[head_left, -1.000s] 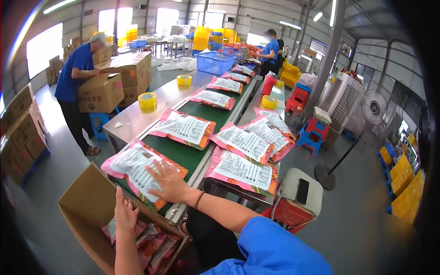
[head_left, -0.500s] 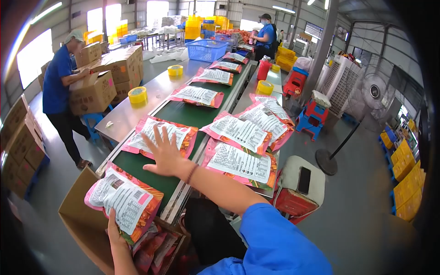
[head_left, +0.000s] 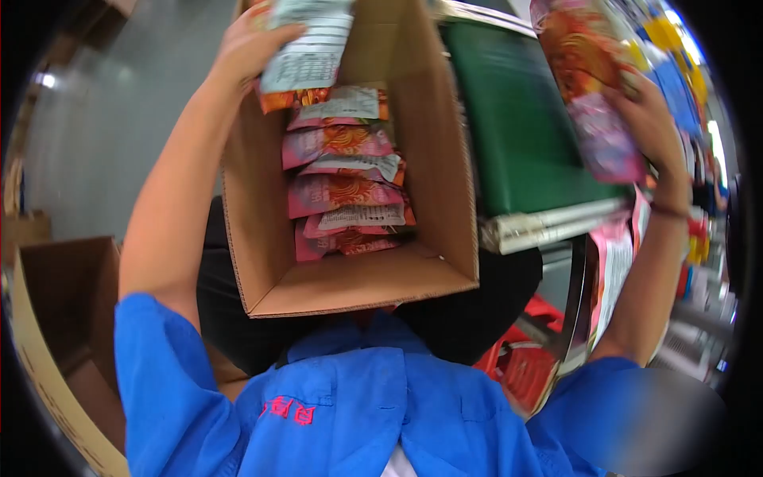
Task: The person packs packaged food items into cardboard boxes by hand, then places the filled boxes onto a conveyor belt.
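My left hand grips a printed snack pouch by its left side, above the far end of an open cardboard carton. Inside the carton, several pink and orange pouches stand in a row, overlapping, some with white label sides showing. At the upper right, my right hand holds another pouch, its orange printed front partly in view and slightly blurred. That pouch hangs over the right edge of the green conveyor belt. The far ends of both held pouches are cut off by the picture's top edge.
The conveyor's metal end lies close to the carton's right wall. More pouches are by my right forearm. A second open carton stands at lower left, and a red plastic object is below the conveyor.
The view has swung down onto the carton. My right hand, earlier spread over a pouch on the belt, now holds a pouch up. My left hand still holds its pouch, now over the carton.
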{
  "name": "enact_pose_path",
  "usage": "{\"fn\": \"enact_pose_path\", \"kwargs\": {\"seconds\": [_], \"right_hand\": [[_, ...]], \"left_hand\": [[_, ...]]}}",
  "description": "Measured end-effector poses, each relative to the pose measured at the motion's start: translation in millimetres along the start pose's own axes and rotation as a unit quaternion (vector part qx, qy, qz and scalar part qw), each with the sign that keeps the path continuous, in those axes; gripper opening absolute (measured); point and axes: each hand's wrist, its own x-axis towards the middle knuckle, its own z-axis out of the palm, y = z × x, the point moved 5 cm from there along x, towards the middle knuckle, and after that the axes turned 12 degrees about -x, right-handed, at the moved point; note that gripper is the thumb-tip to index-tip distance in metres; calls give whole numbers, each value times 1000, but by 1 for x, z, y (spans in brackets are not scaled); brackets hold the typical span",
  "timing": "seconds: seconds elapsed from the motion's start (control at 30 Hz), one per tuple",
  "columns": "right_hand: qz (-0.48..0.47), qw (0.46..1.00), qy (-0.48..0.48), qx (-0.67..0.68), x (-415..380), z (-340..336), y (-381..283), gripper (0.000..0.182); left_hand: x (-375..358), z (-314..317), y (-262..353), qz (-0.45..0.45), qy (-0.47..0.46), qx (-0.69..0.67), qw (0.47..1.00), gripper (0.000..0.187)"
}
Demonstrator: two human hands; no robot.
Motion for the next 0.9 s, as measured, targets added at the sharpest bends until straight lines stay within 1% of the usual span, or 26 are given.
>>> {"fn": "enact_pose_path", "kwargs": {"seconds": [0.03, 0.07, 0.1, 0.13, 0.17, 0.2, 0.27, 0.3, 0.33, 0.37, 0.4, 0.43, 0.47, 0.5, 0.53, 0.57, 0.6, 0.63, 0.67, 0.7, 0.73, 0.77, 0.8, 0.83, 0.87, 0.9], "right_hand": [[18, 987, 2, 162, 5, -9, -14, 33], [44, 946, 0, 320, 12, -14, -25, 34], [36, 926, 14, 375, 15, -28, -50, 34], [30, 913, 3, 406, 31, -24, -73, 33], [25, 899, -9, 437, 47, -19, -96, 33], [20, 884, -21, 467, 64, -14, -119, 32], [-43, 911, -89, 400, 109, 6, -166, 35], [-78, 920, -119, 366, 131, 17, -189, 36], [-70, 961, -132, 232, 152, 24, -210, 29], [-241, 947, -106, 184, 164, 23, -243, 24], [-331, 925, -102, 155, 169, 33, -267, 22], [-418, 894, -94, 132, 171, 43, -290, 21], [-434, 894, -19, 112, 172, 53, -305, 20], [-444, 890, 15, 103, 178, 60, -311, 19], [-452, 885, 51, 94, 184, 67, -317, 19], [-423, 901, -47, 85, 202, 86, -321, 19], [-385, 916, -101, 55, 214, 93, -322, 22], [-345, 926, -153, 19, 226, 100, -323, 25], [-307, 930, -202, -22, 237, 106, -324, 28], [-297, 936, -188, -12, 243, 114, -320, 29], [-288, 942, -174, -2, 249, 121, -317, 30], [-278, 947, -159, 9, 254, 129, -313, 32], [-332, 937, -103, 43, 264, 153, -299, 32], [-352, 934, -54, -17, 269, 177, -294, 30], [-372, 925, -6, -78, 271, 199, -294, 30], [-350, 931, -20, -99, 272, 221, -292, 37]], "left_hand": [[17, -7, -4, 29, 2, 196, 980, 51], [35, -7, -13, 119, 0, 381, 917, 57], [42, 8, -22, 176, -24, 465, 867, 58], [69, 9, -58, 144, -53, 506, 849, 57], [67, 20, -68, 98, -91, 583, 801, 54], [77, 25, -89, 58, -153, 611, 774, 50], [104, 24, -142, 61, -151, 633, 757, 47], [117, 22, -166, 60, -144, 623, 767, 47], [130, 17, -191, 47, -135, 614, 776, 47], [142, 13, -222, 36, -125, 606, 785, 47], [153, 10, -253, 26, -115, 597, 793, 47], [159, 6, -289, 58, -103, 621, 775, 47], [157, 3, -296, 89, -92, 645, 753, 47], [153, -2, -307, 22, -109, 639, 761, 46], [143, -4, -299, -45, -123, 631, 764, 46], [136, -8, -314, -85, -138, 608, 777, 38], [131, -10, -321, -117, -150, 588, 786, 33], [131, -9, -335, -113, -152, 590, 785, 33], [134, -7, -356, -89, -161, 604, 776, 33], [138, -8, -364, -64, -173, 618, 764, 33], [134, -9, -355, -59, -176, 623, 760, 33], [126, -8, -348, -80, -204, 608, 763, 33], [122, -8, -344, -101, -228, 592, 767, 34], [124, -7, -348, -97, -225, 593, 767, 34], [128, -7, -359, -101, -193, 567, 795, 34], [130, -8, -366, -107, -163, 539, 820, 34]]}}
